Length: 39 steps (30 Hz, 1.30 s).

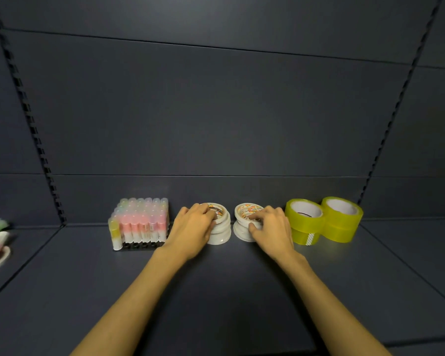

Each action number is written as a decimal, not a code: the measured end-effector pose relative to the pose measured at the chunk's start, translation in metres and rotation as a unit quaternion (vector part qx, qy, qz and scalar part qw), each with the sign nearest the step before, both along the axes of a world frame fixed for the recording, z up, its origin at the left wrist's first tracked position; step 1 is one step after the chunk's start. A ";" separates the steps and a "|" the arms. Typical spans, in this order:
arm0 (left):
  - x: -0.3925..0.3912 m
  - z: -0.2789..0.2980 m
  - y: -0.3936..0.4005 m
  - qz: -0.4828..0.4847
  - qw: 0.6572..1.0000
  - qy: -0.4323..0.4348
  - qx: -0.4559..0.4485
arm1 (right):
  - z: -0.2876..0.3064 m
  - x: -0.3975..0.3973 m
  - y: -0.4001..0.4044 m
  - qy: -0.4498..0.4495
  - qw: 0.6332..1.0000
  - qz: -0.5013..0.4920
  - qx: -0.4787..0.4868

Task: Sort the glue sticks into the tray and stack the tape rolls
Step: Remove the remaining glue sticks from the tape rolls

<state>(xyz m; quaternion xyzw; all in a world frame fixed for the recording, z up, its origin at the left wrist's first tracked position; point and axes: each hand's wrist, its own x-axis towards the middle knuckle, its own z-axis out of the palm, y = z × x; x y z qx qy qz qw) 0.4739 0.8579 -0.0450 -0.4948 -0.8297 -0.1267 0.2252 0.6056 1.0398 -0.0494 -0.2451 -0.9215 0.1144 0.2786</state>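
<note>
The shelf (216, 291) is looking like matt dark board. The yellow tape (324, 222) is showing glossy, translucent film on pale card cores. The white tape (220, 227) is appearing smooth and papery. The glue sticks (141, 222) are looking like frosted plastic.

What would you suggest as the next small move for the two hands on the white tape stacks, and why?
Probably nudge the rolls of each stack into line. The left hand grips the left white tape stack and the right hand grips the right white tape stack; both stacks look uneven, lower rolls jutting out.
</note>
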 end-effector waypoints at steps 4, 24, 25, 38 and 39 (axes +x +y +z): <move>0.001 0.000 0.005 0.018 0.999 -0.035 -0.009 | 0.001 0.003 -0.002 0.036 0.999 0.023 -0.010; 0.042 0.027 -0.156 0.181 0.980 -0.052 0.062 | 0.021 -0.039 -0.143 0.094 0.939 0.329 -0.041; 0.043 0.026 -0.173 0.193 0.978 -0.054 0.060 | 0.022 -0.043 -0.158 0.088 0.936 0.339 -0.037; 0.023 0.008 -0.414 0.306 0.949 -0.078 0.013 | 0.013 -0.106 -0.384 0.024 0.906 0.422 -0.026; 0.020 0.007 -0.432 0.306 0.949 -0.079 0.014 | 0.013 -0.111 -0.399 0.019 0.907 0.421 -0.026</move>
